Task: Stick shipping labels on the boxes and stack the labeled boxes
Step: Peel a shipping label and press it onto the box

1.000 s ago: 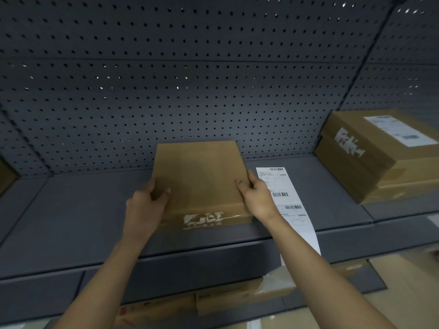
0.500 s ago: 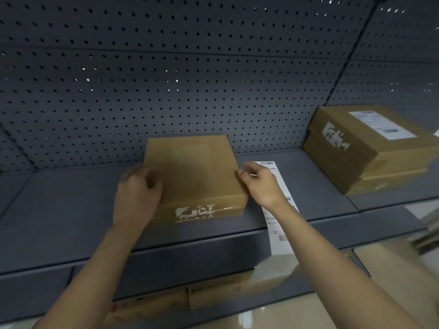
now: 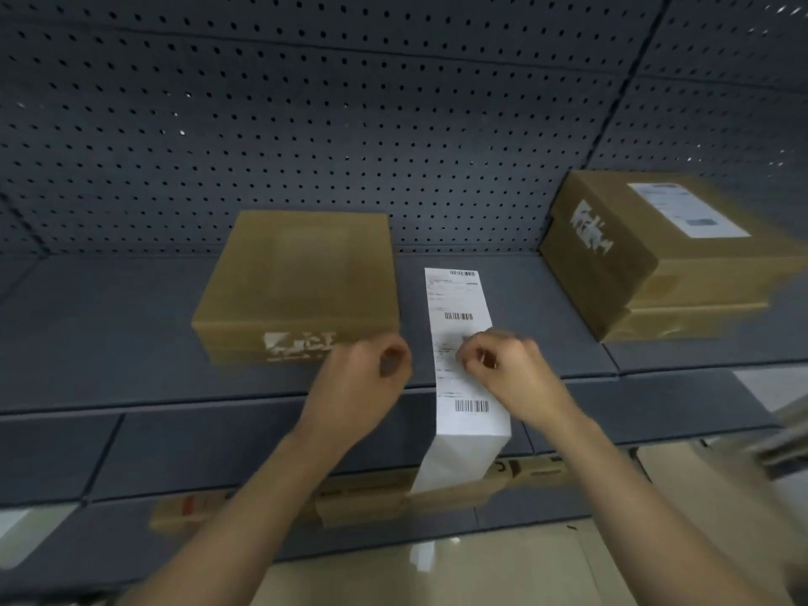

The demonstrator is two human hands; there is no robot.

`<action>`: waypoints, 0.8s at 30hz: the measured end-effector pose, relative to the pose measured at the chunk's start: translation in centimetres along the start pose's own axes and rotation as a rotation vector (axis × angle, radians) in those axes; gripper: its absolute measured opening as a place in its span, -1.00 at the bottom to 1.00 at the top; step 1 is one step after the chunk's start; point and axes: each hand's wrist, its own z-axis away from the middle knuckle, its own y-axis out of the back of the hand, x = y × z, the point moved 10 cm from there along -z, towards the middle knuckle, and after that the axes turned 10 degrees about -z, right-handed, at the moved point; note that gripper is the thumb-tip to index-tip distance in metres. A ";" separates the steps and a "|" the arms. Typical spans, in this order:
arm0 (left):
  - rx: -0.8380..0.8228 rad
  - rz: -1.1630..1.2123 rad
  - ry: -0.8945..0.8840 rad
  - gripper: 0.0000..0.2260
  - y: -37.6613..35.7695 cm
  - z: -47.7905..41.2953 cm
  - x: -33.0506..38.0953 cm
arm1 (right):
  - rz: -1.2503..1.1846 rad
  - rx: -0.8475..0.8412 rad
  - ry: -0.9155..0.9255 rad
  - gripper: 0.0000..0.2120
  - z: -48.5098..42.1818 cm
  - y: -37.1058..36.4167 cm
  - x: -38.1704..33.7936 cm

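A plain brown box (image 3: pixel 301 277) with no label on top sits on the grey shelf (image 3: pixel 109 325). Right of it a long white strip of shipping labels (image 3: pixel 459 299) lies on the shelf and hangs over the front edge. My left hand (image 3: pixel 363 378) is curled into a loose fist, holding nothing, just off the box's front right corner. My right hand (image 3: pixel 503 369) rests on the strip's middle, its thumb and fingers curled and pinching the paper. At the right stand two stacked boxes (image 3: pixel 634 273); the top one carries a white label (image 3: pixel 686 209).
A dark pegboard wall (image 3: pixel 306 124) closes the back of the shelf. Flattened cardboard (image 3: pixel 363 500) lies on the lower shelf under the hanging strip. Pale floor (image 3: pixel 437 579) shows below.
Both hands have come off the plain box. The left one moved right and curled up; the right one moved onto the label strip. The box stays where it was set down.
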 end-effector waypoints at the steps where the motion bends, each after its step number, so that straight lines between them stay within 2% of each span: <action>1: -0.054 -0.005 0.023 -0.93 -1.6 0.6 0.0 | 0.012 -0.032 0.012 -0.93 0.5 -0.5 0.5; 5: -0.241 -0.083 0.139 -0.87 -7.4 3.0 -1.4 | 0.078 -0.143 0.099 -0.90 2.4 -2.9 1.4; 9: -0.321 -0.155 0.239 -0.78 -10.2 4.3 -3.5 | 0.146 -0.172 0.204 -0.81 3.5 -4.7 1.6; 12: -0.381 -0.083 0.261 -0.94 -11.9 4.8 -4.1 | 0.168 -0.169 0.256 -0.90 3.8 -5.2 1.7; 17: -0.369 0.141 0.259 -0.92 -13.3 4.6 -3.7 | 0.217 -0.178 0.272 -0.81 4.0 -5.6 1.9; 24: -0.241 0.248 0.226 -0.93 -12.6 3.6 -2.5 | 0.217 -0.110 0.277 -0.84 4.1 -4.6 2.3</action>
